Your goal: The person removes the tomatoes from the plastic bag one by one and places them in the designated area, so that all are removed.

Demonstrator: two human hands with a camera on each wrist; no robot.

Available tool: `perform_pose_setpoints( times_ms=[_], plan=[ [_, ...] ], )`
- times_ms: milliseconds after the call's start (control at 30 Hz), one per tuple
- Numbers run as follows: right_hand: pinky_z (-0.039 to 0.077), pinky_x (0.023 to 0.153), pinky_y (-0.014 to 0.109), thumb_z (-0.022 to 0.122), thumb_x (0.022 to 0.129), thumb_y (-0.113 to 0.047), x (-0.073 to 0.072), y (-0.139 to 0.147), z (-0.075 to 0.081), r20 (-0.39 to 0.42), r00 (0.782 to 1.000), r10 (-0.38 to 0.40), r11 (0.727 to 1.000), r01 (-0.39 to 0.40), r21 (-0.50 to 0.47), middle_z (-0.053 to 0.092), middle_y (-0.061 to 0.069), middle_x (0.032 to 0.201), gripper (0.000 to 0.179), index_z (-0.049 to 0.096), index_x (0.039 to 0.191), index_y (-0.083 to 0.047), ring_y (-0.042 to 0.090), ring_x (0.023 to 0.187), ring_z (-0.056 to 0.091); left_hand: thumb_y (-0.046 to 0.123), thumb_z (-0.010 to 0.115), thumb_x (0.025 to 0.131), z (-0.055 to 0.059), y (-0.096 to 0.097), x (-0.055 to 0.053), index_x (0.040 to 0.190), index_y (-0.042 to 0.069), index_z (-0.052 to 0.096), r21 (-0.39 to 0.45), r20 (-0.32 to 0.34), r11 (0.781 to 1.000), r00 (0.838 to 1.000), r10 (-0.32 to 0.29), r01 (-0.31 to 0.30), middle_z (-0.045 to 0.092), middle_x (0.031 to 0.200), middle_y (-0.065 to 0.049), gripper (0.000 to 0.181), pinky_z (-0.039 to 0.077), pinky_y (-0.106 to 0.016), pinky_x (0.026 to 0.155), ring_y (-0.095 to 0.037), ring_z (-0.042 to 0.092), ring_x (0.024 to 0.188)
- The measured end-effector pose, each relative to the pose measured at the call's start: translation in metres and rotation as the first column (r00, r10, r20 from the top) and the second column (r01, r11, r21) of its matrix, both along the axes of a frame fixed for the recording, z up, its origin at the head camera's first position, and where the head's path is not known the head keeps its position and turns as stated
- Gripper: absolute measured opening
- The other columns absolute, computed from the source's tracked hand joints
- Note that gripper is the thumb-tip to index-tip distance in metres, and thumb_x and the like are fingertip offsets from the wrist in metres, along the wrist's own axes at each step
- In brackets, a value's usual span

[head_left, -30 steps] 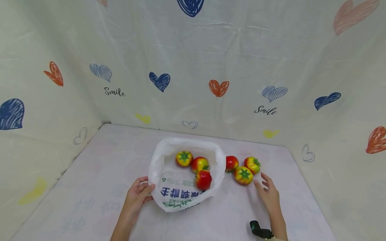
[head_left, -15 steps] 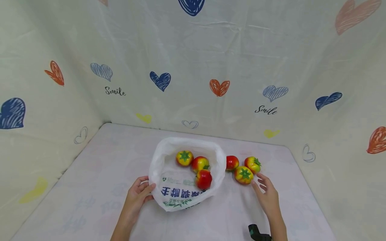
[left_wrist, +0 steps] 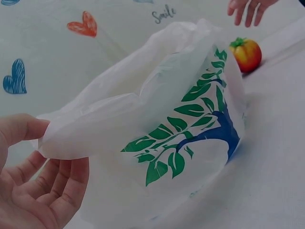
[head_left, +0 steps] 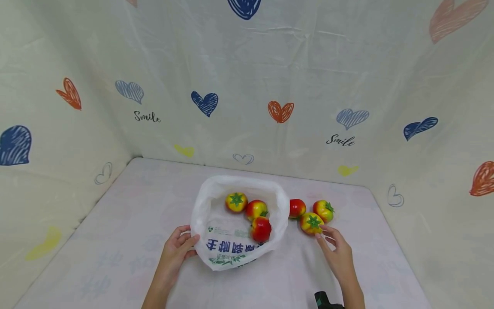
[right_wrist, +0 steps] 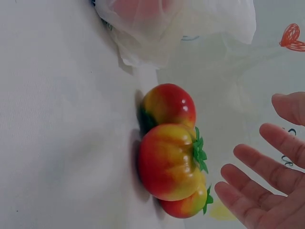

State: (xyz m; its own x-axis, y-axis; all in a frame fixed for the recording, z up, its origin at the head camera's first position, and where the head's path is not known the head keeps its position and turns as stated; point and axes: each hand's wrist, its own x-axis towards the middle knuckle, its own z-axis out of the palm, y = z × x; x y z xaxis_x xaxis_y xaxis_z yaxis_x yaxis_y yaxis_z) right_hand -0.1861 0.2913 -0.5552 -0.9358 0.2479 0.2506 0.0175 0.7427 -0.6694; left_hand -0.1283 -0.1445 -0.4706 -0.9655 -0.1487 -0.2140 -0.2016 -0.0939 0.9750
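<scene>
A white plastic bag (head_left: 278, 201) with printed text stands with its mouth wide. My left hand (head_left: 175, 249) pinches the left rim between thumb and fingers; the left wrist view shows the folded edge and a green-leaf print. Inside the bag lie 3 red-and-yellow tomatoes, one with its green calyx (head_left: 236, 200) facing up. To the right of the bag, 3 more are clustered: a red tomato (head_left: 297, 208), a yellower tomato (head_left: 323, 210) and a front tomato (head_left: 308, 225). My right hand (head_left: 338, 256) reaches to the front tomato, its fingertips overlapping that one's right side, fingers spread and relaxed.
Everything stands on a pale cloth-covered table (head_left: 127, 214). Behind it hangs a white curtain (head_left: 247, 77) printed with hearts and "Smile". A black device (head_left: 326, 300) is by my right wrist at the bottom edge.
My right hand has moved left, from beside the cluster to the front tomato. My left hand keeps its pinch on the bag rim, and bag and tomatoes stay in place.
</scene>
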Motion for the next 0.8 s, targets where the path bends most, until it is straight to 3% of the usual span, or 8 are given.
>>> perform_pose_setpoints(
  times_ms=[167,300,400,467,633,800],
  plan=[
    [0.051,0.085,0.027,0.054,0.083,-0.053,0.005,-0.008,0.008,-0.030,0.998,0.050,0.998,-0.049,0.026,0.058,-0.010,0.114,0.044,0.052,0.118,-0.028,0.006,0.103,0.053,0.023,0.064,0.083,0.012,0.004,0.003,0.120,0.008,0.044,-0.027,0.033,1.000,0.999,0.016,-0.015,0.062,0.094,0.002,0.044,0.055,-0.024,0.069,-0.011,0.061,0.079],
    [0.052,0.085,0.032,0.057,0.087,-0.037,0.025,-0.035,0.057,-0.003,0.994,0.109,0.994,-0.109,-0.026,0.060,0.004,0.114,0.038,0.054,0.117,-0.015,0.017,0.103,0.054,0.024,0.065,0.083,0.013,0.005,0.003,0.120,0.008,0.044,-0.023,0.036,1.000,0.999,0.020,-0.019,0.062,0.094,0.001,0.045,0.055,-0.024,0.069,-0.012,0.061,0.079],
    [0.048,0.089,0.042,0.059,0.087,-0.032,0.040,-0.057,0.095,0.029,0.992,0.120,0.991,-0.117,-0.069,0.060,0.008,0.114,0.037,0.055,0.116,-0.009,0.020,0.104,0.055,0.027,0.067,0.081,0.009,0.004,0.003,0.119,0.006,0.044,-0.009,-0.004,1.000,1.000,0.016,-0.016,0.063,0.094,-0.002,0.049,0.055,-0.025,0.067,-0.013,0.061,0.078],
    [0.046,0.092,0.043,0.060,0.087,-0.030,0.045,-0.064,0.108,0.046,0.991,0.125,0.990,-0.121,-0.079,0.060,0.008,0.114,0.036,0.055,0.115,-0.009,0.020,0.105,0.055,0.031,0.068,0.080,0.001,0.001,0.001,0.119,0.007,0.045,0.002,-0.027,1.000,1.000,0.009,-0.009,0.063,0.094,-0.002,0.051,0.055,-0.026,0.067,-0.013,0.062,0.078],
    [0.047,0.092,0.040,0.061,0.086,-0.026,0.049,-0.072,0.117,0.056,0.987,0.149,0.987,-0.145,-0.075,0.060,0.007,0.116,0.035,0.055,0.116,-0.009,0.021,0.106,0.056,0.045,0.070,0.073,-0.016,-0.005,-0.003,0.119,0.011,0.045,0.023,-0.042,1.000,0.999,-0.013,0.014,0.064,0.095,0.002,0.061,0.056,-0.027,0.068,-0.012,0.063,0.080],
    [0.050,0.088,0.035,0.064,0.084,-0.023,0.050,-0.078,0.120,-0.015,0.981,0.196,0.978,-0.196,-0.069,0.062,0.003,0.114,0.033,0.057,0.114,-0.011,0.019,0.102,0.059,0.030,0.067,0.080,-0.003,-0.001,0.002,0.118,0.006,0.045,0.011,-0.070,1.000,0.998,-0.001,0.001,0.064,0.093,-0.001,0.050,0.055,-0.027,0.065,-0.013,0.062,0.078]
  ],
)
